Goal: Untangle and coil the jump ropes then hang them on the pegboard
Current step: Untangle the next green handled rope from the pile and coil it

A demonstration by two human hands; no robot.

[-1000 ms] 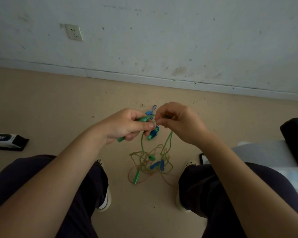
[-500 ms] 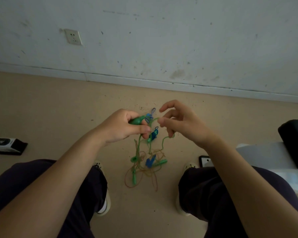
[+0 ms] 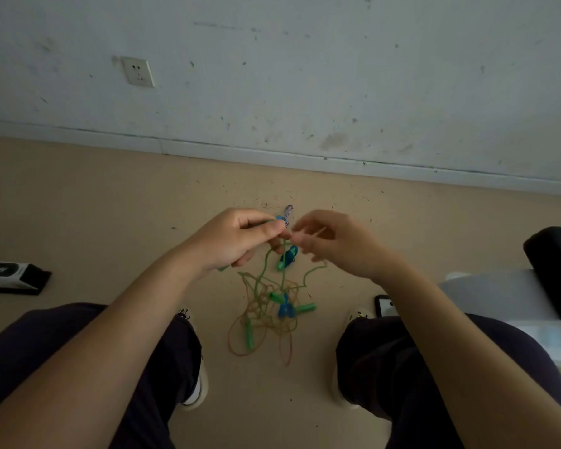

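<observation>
Gripping a green plastic handle [image 3: 266, 222], the left hand [image 3: 237, 241] anchored the tangled thin jump ropes [image 3: 266, 306] above the floor [image 3: 110, 205]; right hand [image 3: 334, 241] pinched a green cord [image 3: 314, 270], likely teasing it free.

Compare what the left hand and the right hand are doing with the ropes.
The left hand is closed in a fist round a green handle, while the right hand only pinches a thin green cord with its fingertips. The left hand's fingers are tightly curled; the right hand's are looser and spread. Both are raised above the tangle on the floor.
</observation>
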